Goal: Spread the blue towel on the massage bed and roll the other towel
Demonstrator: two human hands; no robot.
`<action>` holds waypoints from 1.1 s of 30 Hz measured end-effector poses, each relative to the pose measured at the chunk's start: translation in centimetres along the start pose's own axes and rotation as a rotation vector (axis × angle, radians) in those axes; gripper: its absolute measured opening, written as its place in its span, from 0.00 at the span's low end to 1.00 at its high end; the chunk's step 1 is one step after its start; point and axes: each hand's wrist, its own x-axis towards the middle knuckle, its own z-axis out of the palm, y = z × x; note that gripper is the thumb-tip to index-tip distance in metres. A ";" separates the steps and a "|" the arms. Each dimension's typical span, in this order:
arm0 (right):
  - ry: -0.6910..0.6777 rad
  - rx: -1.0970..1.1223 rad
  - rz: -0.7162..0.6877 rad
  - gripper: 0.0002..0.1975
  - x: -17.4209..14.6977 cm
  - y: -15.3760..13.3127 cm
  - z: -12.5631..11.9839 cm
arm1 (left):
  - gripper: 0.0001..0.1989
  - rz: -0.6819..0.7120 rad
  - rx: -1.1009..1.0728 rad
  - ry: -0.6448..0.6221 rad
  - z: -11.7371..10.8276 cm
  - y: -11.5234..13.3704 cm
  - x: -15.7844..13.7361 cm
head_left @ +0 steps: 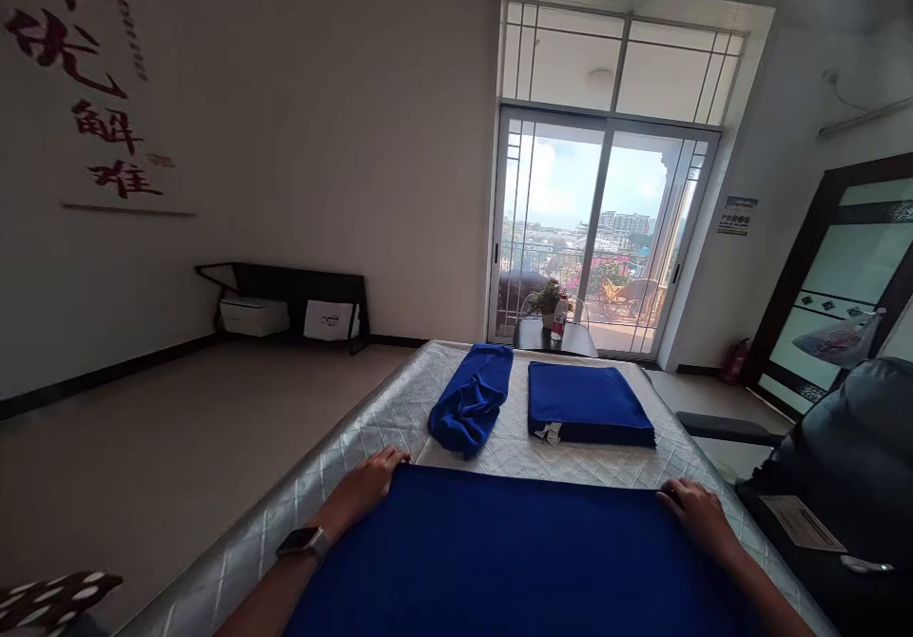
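A plain blue cloth [514, 551] is spread across the near part of the quilted mattress [406, 433], running out of view at the bottom. At its far left corner, my left hand [375, 478], with a watch on the wrist, has its fingers closed on the edge. The far right corner is pinched by my right hand [695, 509]; its fingertips are partly hidden. Beyond the far edge, a crumpled blue cloth [469, 404] lies on the left. To its right sits a neat stack of folded blue cloths [589, 399] with white tags at its front left corner.
A small dark table [524, 337] with a plant [548, 302] and a bottle [559, 318] stands past the mattress, before glass sliding doors [549, 209]. A black leather chair [856, 447] is close on the right. A low black rack [300, 285] stands against the left wall.
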 end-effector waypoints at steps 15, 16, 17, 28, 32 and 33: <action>0.020 -0.197 0.067 0.21 2.1 3.0 2.0 | 0.19 -0.086 -0.072 0.059 1.3 -5.2 1.0; 0.018 -0.212 0.069 0.20 1.9 3.3 1.7 | 0.19 -0.093 -0.071 0.073 1.2 -5.4 0.9; 0.018 -0.231 0.071 0.20 1.7 3.5 1.4 | 0.19 -0.097 -0.068 0.086 1.2 -5.5 0.8; 0.089 -0.117 -0.131 0.17 -1.0 -15.3 -1.1 | 0.19 -0.024 0.072 0.143 0.0 -3.6 -0.4; -0.007 0.106 -0.371 0.20 -2.4 -27.1 0.4 | 0.17 0.107 0.060 0.052 1.1 0.0 -1.1; -0.027 0.146 -0.408 0.21 -2.5 -29.3 1.1 | 0.17 0.138 0.056 0.030 1.7 1.0 -1.3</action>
